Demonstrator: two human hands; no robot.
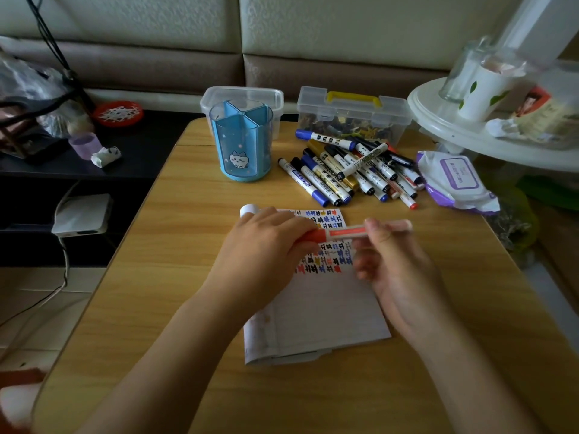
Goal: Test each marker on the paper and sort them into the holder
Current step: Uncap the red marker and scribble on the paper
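A red marker (347, 231) lies crosswise above the paper (316, 311), held between both hands. My left hand (266, 245) grips its red cap end. My right hand (388, 261) pinches the white barrel. The top of the paper carries rows of small coloured test marks. A pile of several markers (351, 170) lies on the table beyond the paper. The blue divided holder (241, 145) stands upright at the back left of the pile, and its compartments look empty.
Behind the holder is a clear tub (275, 98); a lidded clear box with a yellow handle (354, 114) sits behind the pile. A wet-wipe pack (454, 180) lies at the right table edge. A white round stand (488, 126) with cups overhangs the far right.
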